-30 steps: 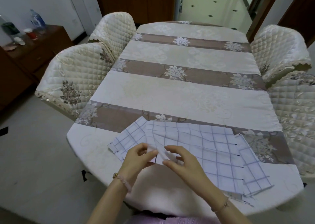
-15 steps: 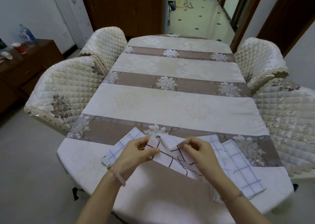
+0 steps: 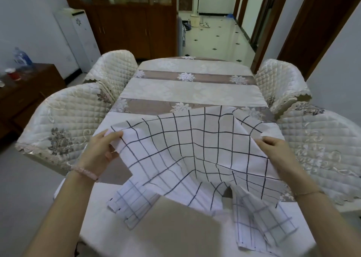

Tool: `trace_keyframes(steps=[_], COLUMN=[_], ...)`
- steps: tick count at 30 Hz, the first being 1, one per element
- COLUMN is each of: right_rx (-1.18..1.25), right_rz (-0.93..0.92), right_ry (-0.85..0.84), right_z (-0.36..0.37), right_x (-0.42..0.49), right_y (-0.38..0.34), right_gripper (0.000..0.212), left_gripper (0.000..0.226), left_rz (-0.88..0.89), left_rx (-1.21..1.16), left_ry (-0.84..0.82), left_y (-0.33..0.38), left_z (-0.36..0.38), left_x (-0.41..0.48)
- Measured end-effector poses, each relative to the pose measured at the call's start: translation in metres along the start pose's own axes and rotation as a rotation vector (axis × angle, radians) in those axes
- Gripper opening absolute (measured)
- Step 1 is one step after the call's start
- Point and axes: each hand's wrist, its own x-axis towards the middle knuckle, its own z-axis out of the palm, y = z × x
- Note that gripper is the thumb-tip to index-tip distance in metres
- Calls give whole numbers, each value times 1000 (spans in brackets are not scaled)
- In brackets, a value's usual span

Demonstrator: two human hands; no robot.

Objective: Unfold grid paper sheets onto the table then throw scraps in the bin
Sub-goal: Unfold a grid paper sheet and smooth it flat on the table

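One sheet (image 3: 195, 155) spread, held up off worktop (image 3: 185, 92) btwn both grips: left hand (image 3: 99, 151), right hand (image 3: 277, 151) pinched shut on edges. Below, folded sheets (image 3: 134, 204) remain; bin unseen.

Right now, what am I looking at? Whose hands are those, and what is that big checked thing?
There is no machine here. A person wears a camera on their head, so you see just what they see: looking down at their own two arms. The left hand and the right hand each pinch one side of a big grid paper sheet, white with dark lines. They hold it spread open in the air above the table, which wears a striped, flowered cloth. Under it, on the table, lie two more grid pieces with fainter lines: one on the left, one on the right. Padded chairs stand around the table. No bin shows in this picture.
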Motion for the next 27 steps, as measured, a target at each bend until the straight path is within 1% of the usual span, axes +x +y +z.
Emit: trace_keyframes(steps=[1, 2, 4, 5, 6, 10, 12, 15, 17, 20, 22, 23, 25, 27], right_rx=[-14, -27, -53, -66, -70, -66, -59, -35, -16, 3, -30, -50, -79, -61], right_rz=[8, 12, 26, 34, 33, 64, 98, 104, 131, 151, 176, 202, 269, 327], right_ry=[-18, -31, -22, -10, -3, 35, 58, 84, 94, 99, 99, 100, 119, 122], right_z=[-3, -4, -7, -8, -9, -8, -4, 2, 8, 16, 20, 22, 25, 27], right_x=[3, 5, 14, 19, 26, 53, 66, 86, 98, 116, 127, 132, 143, 151], right_y=[-1, -5, -6, -6, -4, 1, 5, 17, 25, 37, 46, 50, 60, 68], right_gripper=[104, 96, 64, 53, 48, 43, 40, 29, 22, 21, 25, 29, 44, 51], left_gripper=[13, 10, 10, 12, 13, 12, 5, 17, 21, 21, 20, 19, 13, 13], left_rz=[5, 11, 22, 22, 17, -9, -30, -66, -102, -139, -158, -177, -237, -309], left_rx=[15, 39, 100, 131, 151, 181, 196, 224, 240, 236, 223, 216, 201, 266], left_ry=[25, 45, 74, 85, 88, 81, 91, 90, 93, 105, 106, 93, 31, -29], left_y=[3, 5, 8, 8, 9, 10, 7, -1, -9, -24, -34, -39, -51, -68], left_z=[0, 0, 0, 0, 1, 8, 13, 17, 19, 22, 24, 25, 27, 28], left_x=[7, 13, 27, 35, 43, 74, 89, 112, 126, 145, 157, 162, 168, 170])
